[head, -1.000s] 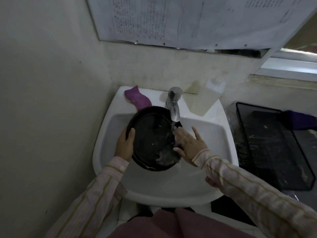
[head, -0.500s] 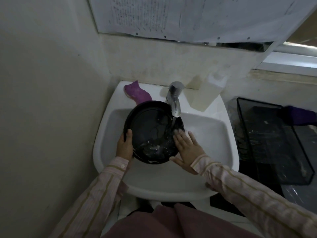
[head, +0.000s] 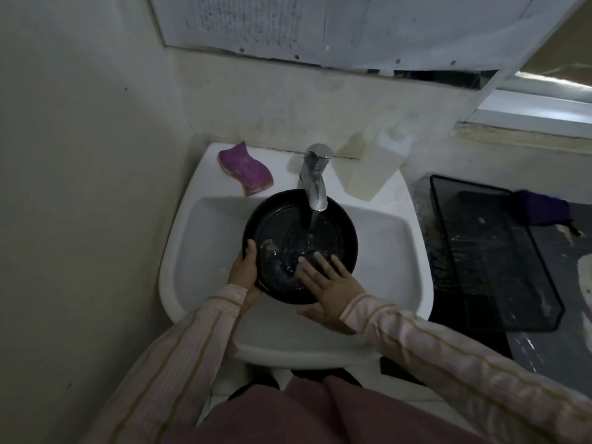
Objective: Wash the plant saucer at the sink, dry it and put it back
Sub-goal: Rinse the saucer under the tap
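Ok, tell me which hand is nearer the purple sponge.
Left. The left hand grips the saucer at its left rim, closer below the sponge; the right hand lies flat inside the saucer, farther to the right.

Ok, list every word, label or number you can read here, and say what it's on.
Paper sheets: rows of print, too small and blurred to read.
Bottle: no label shows.
Saucer, tap, sponge: no text.
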